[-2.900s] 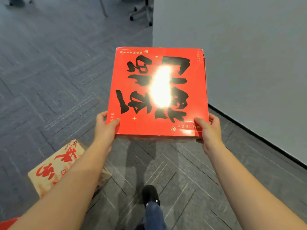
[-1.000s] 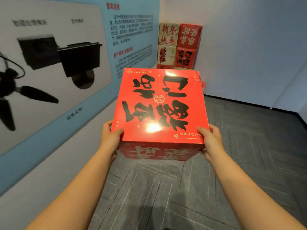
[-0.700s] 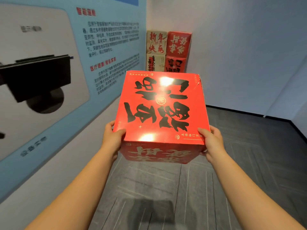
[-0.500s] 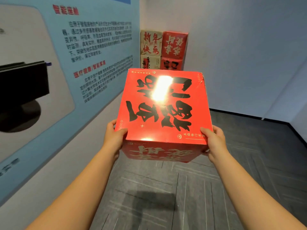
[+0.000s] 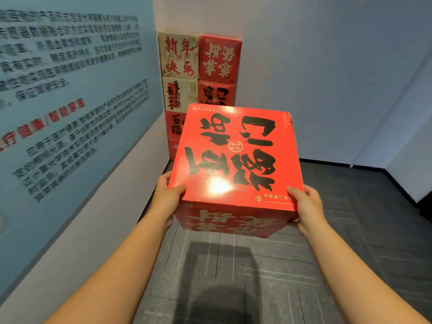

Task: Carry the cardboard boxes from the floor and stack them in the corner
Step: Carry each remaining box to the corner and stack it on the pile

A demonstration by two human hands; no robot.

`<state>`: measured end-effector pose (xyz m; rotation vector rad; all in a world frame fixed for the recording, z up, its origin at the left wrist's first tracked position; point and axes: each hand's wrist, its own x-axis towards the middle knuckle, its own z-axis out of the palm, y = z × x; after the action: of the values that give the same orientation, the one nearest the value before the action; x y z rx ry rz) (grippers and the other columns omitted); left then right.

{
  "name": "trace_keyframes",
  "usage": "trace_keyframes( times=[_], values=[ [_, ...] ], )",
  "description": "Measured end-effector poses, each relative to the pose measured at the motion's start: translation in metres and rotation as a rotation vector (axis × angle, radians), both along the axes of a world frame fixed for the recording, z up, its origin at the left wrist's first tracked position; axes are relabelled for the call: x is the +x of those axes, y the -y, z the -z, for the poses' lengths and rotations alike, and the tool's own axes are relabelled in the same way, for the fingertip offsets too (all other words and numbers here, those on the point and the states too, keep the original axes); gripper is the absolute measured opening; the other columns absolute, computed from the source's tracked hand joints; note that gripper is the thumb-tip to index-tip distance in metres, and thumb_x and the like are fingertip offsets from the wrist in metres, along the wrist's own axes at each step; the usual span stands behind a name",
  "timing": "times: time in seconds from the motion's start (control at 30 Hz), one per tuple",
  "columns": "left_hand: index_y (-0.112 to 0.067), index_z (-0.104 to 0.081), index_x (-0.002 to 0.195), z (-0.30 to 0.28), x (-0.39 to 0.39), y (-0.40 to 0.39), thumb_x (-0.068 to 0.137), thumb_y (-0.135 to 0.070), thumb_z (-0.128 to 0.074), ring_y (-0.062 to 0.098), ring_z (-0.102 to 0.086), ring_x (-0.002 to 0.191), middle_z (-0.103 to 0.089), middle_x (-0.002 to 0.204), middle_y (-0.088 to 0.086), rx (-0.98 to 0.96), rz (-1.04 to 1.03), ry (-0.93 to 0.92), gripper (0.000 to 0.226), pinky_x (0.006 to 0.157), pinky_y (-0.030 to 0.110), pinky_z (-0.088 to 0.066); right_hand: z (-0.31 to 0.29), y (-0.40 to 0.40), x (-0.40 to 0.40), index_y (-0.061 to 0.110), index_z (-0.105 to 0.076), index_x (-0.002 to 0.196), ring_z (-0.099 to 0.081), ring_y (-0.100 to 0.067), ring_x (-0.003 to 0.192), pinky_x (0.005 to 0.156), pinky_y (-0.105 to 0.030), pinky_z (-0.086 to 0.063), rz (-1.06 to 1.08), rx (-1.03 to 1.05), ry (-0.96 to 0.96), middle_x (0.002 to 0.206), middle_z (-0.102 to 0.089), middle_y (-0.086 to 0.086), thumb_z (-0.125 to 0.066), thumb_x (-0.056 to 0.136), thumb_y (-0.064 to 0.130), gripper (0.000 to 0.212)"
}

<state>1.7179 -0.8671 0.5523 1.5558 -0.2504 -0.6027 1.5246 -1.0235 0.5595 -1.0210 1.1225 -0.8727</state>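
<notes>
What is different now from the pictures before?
The person has carried the red box away from the open floor and up to the stack of boxes in the corner, which looks much nearer now. The tan box that lay on the floor is out of sight. The left hand and right hand still hold the box's near corners.
</notes>
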Motion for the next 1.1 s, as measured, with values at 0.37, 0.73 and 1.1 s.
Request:
trace_keyframes(
  times=[0.37,0.73,1.1],
  values=[
    [-0.007,-0.039,0.129,0.013,0.126,0.176,0.091,-0.003,-0.047,0.008,-0.043,0.061,-0.053,0.09,0.001,0.057,0.163,-0.038,0.039,0.048,0.021,-0.03,0.008,0.152,0.104,0.009,-0.045,0.128,-0.05,-0.013,0.065,0.062,-0.028,-0.04,0.138,0.031,-0.028,0.079,-0.054,0.002,-0.053,0.09,0.009,0.039],
    [-0.008,-0.04,0.128,0.039,0.207,0.383,0.091,-0.001,-0.046,0.009,-0.047,0.064,-0.056,0.094,0.005,0.07,0.189,-0.076,0.038,0.039,0.015,-0.038,0.027,0.359,0.183,0.008,-0.043,0.129,-0.052,-0.014,0.068,0.083,-0.047,-0.047,0.118,0.064,-0.084,0.081,-0.056,0.0,-0.053,0.091,0.01,0.04],
    [-0.008,-0.035,0.133,0.047,0.265,0.556,0.093,-0.001,-0.044,0.009,-0.038,0.057,-0.054,0.095,0.009,0.122,0.261,-0.132,0.042,0.032,0.009,-0.032,0.037,0.538,0.244,0.007,-0.043,0.13,-0.051,-0.012,0.068,0.069,-0.034,-0.046,0.138,0.082,-0.139,0.096,-0.057,-0.006,-0.052,0.092,0.01,0.04]
  ],
)
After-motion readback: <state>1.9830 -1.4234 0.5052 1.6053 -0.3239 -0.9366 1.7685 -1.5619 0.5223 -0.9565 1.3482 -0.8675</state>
